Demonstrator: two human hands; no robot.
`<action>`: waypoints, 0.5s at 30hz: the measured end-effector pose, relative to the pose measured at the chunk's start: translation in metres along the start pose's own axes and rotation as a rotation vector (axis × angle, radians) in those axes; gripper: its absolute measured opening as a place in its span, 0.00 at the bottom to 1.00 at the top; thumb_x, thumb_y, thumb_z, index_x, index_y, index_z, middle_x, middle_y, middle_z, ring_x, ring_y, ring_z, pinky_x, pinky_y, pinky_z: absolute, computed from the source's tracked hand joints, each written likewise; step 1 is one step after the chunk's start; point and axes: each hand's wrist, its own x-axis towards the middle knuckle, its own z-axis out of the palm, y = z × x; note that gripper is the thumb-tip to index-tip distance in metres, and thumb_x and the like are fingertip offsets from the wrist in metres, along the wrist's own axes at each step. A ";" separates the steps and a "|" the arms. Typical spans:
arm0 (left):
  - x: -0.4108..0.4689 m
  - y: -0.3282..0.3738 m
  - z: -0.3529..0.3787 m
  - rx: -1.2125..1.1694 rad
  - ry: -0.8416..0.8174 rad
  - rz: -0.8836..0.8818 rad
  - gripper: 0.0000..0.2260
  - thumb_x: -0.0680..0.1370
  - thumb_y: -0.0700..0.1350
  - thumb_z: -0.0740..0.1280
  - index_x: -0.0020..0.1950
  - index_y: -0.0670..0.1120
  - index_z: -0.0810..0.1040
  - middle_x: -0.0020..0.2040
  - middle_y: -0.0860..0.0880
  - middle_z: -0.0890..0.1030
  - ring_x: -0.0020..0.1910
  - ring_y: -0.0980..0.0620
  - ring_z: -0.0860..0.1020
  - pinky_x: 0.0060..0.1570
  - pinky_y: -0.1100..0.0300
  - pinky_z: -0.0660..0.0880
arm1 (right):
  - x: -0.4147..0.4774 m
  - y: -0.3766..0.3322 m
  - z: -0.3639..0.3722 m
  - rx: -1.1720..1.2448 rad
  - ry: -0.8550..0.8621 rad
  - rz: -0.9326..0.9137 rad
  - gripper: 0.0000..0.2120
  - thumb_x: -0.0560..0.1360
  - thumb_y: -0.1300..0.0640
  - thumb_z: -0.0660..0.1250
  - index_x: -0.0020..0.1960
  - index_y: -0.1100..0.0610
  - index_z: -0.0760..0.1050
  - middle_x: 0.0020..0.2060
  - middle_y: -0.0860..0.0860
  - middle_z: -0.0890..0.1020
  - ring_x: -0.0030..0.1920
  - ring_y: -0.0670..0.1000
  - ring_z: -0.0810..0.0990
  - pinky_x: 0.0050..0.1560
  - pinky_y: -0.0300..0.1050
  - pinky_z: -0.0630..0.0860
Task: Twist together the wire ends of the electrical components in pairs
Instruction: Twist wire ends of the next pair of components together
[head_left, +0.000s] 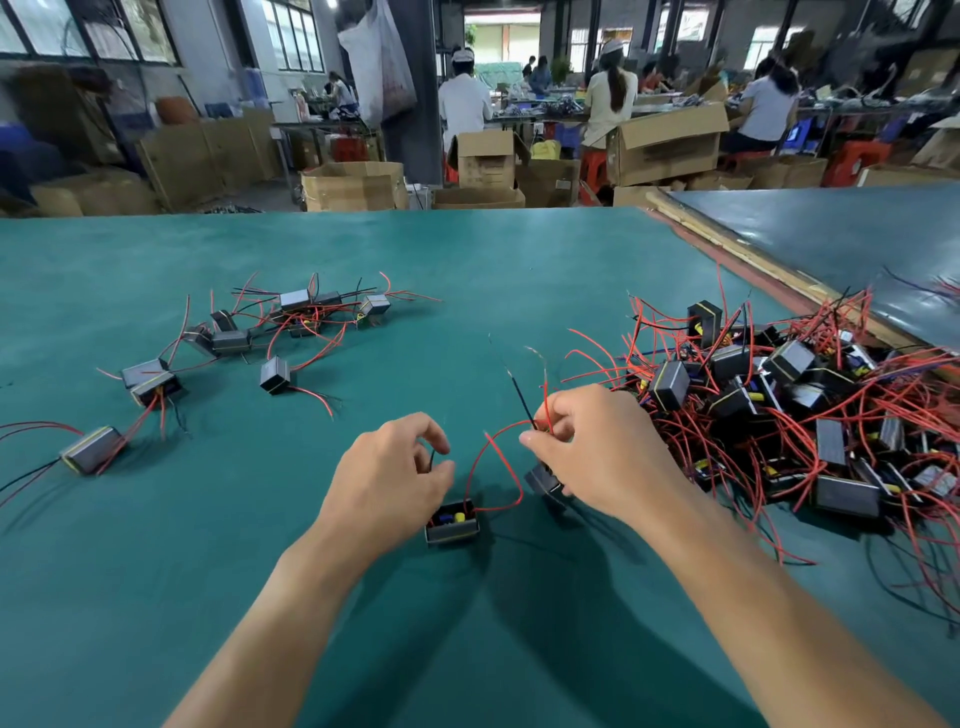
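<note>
My right hand (597, 452) covered most of the component (543, 480) under it and hid where the red and black wires (519, 400) met in my pinch; their bare tips (540, 361), at twelve o'clock from it, were thin blurs. The curled fingers of my left hand (395, 478) hid whether I gripped the thin black lead (431, 460). At three o'clock the pile (779, 405) ran off the edge.

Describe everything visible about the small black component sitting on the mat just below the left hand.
The small black box-shaped component lies on the green table mat, just below the left hand. It looks like plastic, with a pale yellowish band along its edges; its upturned open face shows blue and yellow parts. A long red wire loops from it up to the right hand, which pinches it. A thin black wire rises from it into the left hand's curled fingers.
</note>
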 end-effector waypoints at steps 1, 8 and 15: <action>0.000 0.000 0.001 -0.001 0.007 0.008 0.06 0.75 0.42 0.67 0.41 0.52 0.74 0.25 0.56 0.75 0.27 0.56 0.71 0.33 0.59 0.70 | -0.001 -0.001 0.000 0.015 -0.022 -0.003 0.09 0.73 0.50 0.72 0.39 0.53 0.76 0.33 0.48 0.82 0.31 0.48 0.81 0.44 0.45 0.79; 0.003 -0.002 -0.001 -0.163 0.060 -0.049 0.18 0.77 0.32 0.57 0.40 0.50 0.81 0.35 0.52 0.82 0.32 0.50 0.80 0.33 0.55 0.80 | 0.000 0.001 0.001 0.075 -0.092 -0.069 0.06 0.75 0.56 0.69 0.51 0.47 0.76 0.35 0.46 0.83 0.33 0.47 0.80 0.45 0.49 0.80; 0.009 -0.006 0.007 -0.403 -0.006 -0.149 0.19 0.80 0.31 0.55 0.39 0.46 0.80 0.29 0.54 0.79 0.21 0.54 0.70 0.23 0.65 0.66 | -0.002 -0.001 0.003 0.047 -0.153 -0.132 0.01 0.78 0.53 0.65 0.49 0.48 0.74 0.32 0.46 0.84 0.29 0.43 0.73 0.39 0.40 0.72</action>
